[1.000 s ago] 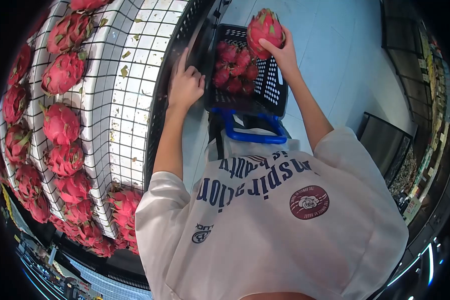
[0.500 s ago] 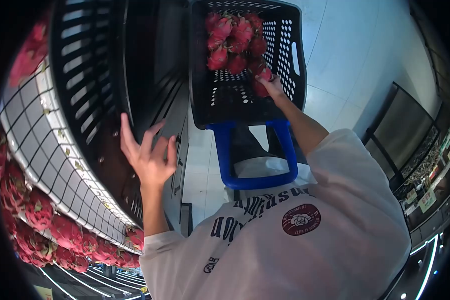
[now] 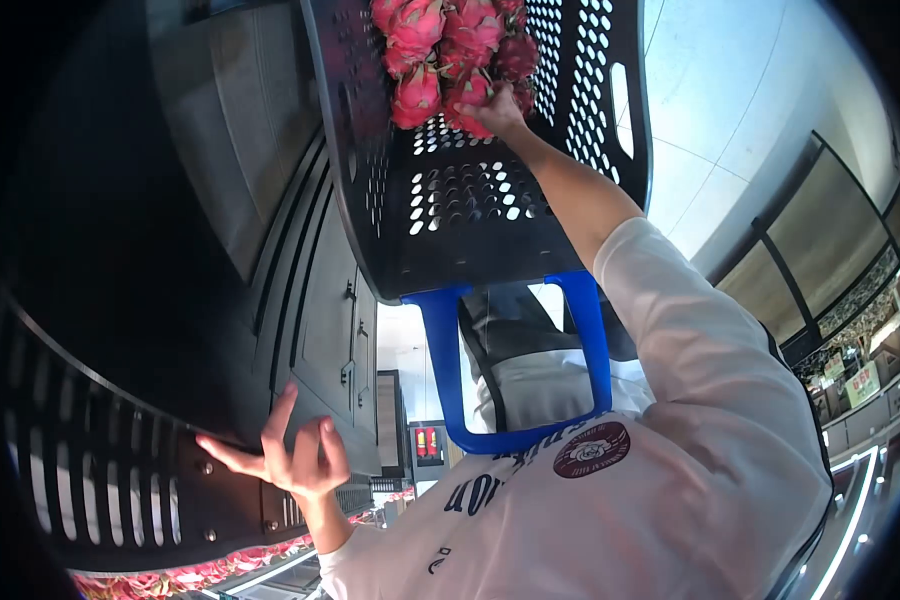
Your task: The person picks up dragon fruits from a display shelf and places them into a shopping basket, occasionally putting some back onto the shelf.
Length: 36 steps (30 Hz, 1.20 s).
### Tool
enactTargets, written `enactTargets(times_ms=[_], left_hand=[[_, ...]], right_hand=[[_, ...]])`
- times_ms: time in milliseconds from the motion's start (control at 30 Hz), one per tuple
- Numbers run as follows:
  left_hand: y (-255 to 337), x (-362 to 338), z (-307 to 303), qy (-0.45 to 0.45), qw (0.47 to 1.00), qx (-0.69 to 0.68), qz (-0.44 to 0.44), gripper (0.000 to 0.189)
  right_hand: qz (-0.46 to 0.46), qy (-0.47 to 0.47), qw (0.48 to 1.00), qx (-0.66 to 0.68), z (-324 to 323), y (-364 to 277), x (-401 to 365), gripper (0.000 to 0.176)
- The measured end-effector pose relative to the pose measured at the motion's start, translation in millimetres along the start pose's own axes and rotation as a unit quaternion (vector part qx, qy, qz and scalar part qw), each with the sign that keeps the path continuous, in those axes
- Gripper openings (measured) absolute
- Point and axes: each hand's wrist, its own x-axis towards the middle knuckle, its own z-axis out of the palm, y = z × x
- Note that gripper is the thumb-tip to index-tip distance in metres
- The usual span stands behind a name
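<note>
Deep inside the black shopping basket (image 3: 470,262), my right hand (image 3: 502,112) has its fingers around a pink dragon fruit (image 3: 473,92) at the near edge of the pile. Its fingertips are partly hidden by the fruit. More dragon fruits (image 3: 410,30) lie close together beyond and beside it, their scales green at the tips. At the lower left my left hand (image 3: 295,460) is open and holds nothing, fingers spread, close to the black slatted rack (image 3: 100,440).
The basket's blue handle (image 3: 530,440) reaches back against my white shirt. Grey cabinets (image 3: 320,330) run along the left, and more dragon fruits (image 3: 180,582) line the lower left below the rack. Pale floor tiles (image 3: 710,110) extend to the right.
My right hand has moved farther into the basket with a dragon fruit, up to the pile. My left hand appears lower, still spread. The view has shifted, and the basket looks larger.
</note>
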Motion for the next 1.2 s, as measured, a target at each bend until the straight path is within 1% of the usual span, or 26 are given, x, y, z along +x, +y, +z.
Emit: enactTargets(times_ms=[67, 100, 167, 200, 233, 267, 333, 367, 433, 467, 533, 567, 600, 667, 767, 800, 867, 900, 933, 1000, 1033, 1067, 1133, 1200], left_hand=[[1, 1, 2, -0.017, 1.0, 0.002, 0.016, 0.022], [3, 1, 3, -0.005, 1.0, 0.011, 0.009, 0.024], [1, -3, 5, 0.023, 0.999, 0.027, -0.004, 0.028], [-1, -5, 3, 0.019, 0.999, 0.026, -0.004, 0.028], [-3, -10, 2, -0.003, 0.999, 0.035, 0.012, 0.027], [-5, -12, 2, -0.026, 0.998, 0.045, 0.027, 0.026], [-5, -16, 2, -0.036, 0.998, 0.047, 0.027, 0.027], [-5, -17, 1, -0.038, 0.998, 0.049, 0.026, 0.027], [-4, -20, 0, -0.044, 0.997, 0.051, 0.025, 0.027], [-4, -21, 0, -0.048, 0.997, 0.052, 0.024, 0.027], [-5, -21, 1, -0.05, 0.997, 0.053, 0.022, 0.027], [-5, -22, 0, -0.051, 0.997, 0.053, 0.021, 0.027], [-5, -22, 0, -0.052, 0.997, 0.054, 0.021, 0.027], [-5, -22, -1, -0.056, 0.997, 0.059, 0.019, 0.027], [-5, -20, -1, -0.058, 0.996, 0.06, 0.016, 0.027], [-6, -20, -1, -0.061, 0.996, 0.06, 0.014, 0.027], [-7, -16, 0, -0.059, 0.996, 0.066, 0.01, 0.027], [-5, -14, -1, -0.06, 0.996, 0.071, 0.006, 0.027], [-3, -10, 0, -0.057, 0.996, 0.073, 0.006, 0.027], [1, -1, 4, 0.002, 0.998, 0.059, 0.0, 0.03], [-2, 0, 2, -0.029, 0.998, 0.047, 0.009, 0.024], [-1, 1, 2, -0.021, 0.999, 0.048, 0.009, 0.024], [0, 5, 7, 0.028, 0.999, 0.036, 0.006, 0.03], [0, 5, 6, 0.037, 0.999, 0.036, 0.012, 0.028]], right_hand=[[-0.042, 0.017, 0.999, -0.014, 6, -3, 14, 0.117], [-0.058, 0.007, 0.998, 0.011, 9, -6, 22, 0.121], [-0.067, 0.014, 0.998, -0.009, 15, -1, 23, 0.121], [-0.08, 0.019, 0.996, -0.029, 16, 0, 24, 0.122], [-0.091, 0.012, 0.996, 0.0, 17, 3, 25, 0.122], [-0.089, 0.011, 0.996, -0.001, 16, 6, 25, 0.122], [-0.133, -0.014, 0.991, 0.017, 11, 6, 21, 0.119], [-0.13, -0.015, 0.991, 0.018, 9, 5, 20, 0.119], [-0.174, -0.029, 0.984, -0.012, 9, 10, 24, 0.112], [-0.173, -0.029, 0.984, -0.013, 10, 11, 28, 0.112], [-0.257, -0.054, 0.965, -0.013, 14, 20, 44, 0.112], [-0.261, -0.045, 0.964, -0.034, 13, 23, 50, 0.107], [-0.261, -0.046, 0.964, -0.034, 9, 15, 48, 0.107], [-0.222, -0.006, 0.957, -0.186, 0, -9, 37, 0.106], [-0.203, 0.01, 0.956, -0.21, 1, -14, 30, 0.103], [-0.203, 0.011, 0.956, -0.209, 2, -9, 27, 0.103], [-0.254, 0.02, 0.962, -0.102, 9, 2, 26, 0.101], [-0.246, 0.044, 0.965, -0.076, 13, 5, 21, 0.093], [-0.249, 0.046, 0.965, -0.075, 16, 7, 17, 0.093], [-0.223, 0.104, 0.968, -0.051, 15, 7, 2, 0.089], [-0.212, 0.098, 0.971, -0.049, 9, 5, -9, 0.08], [-0.218, 0.102, 0.969, -0.048, 3, 3, -19, 0.08], [-0.172, 0.072, 0.979, -0.084, -6, 12, -33, 0.07], [-0.163, 0.033, 0.977, -0.132, -11, 41, -34, 0.053]])
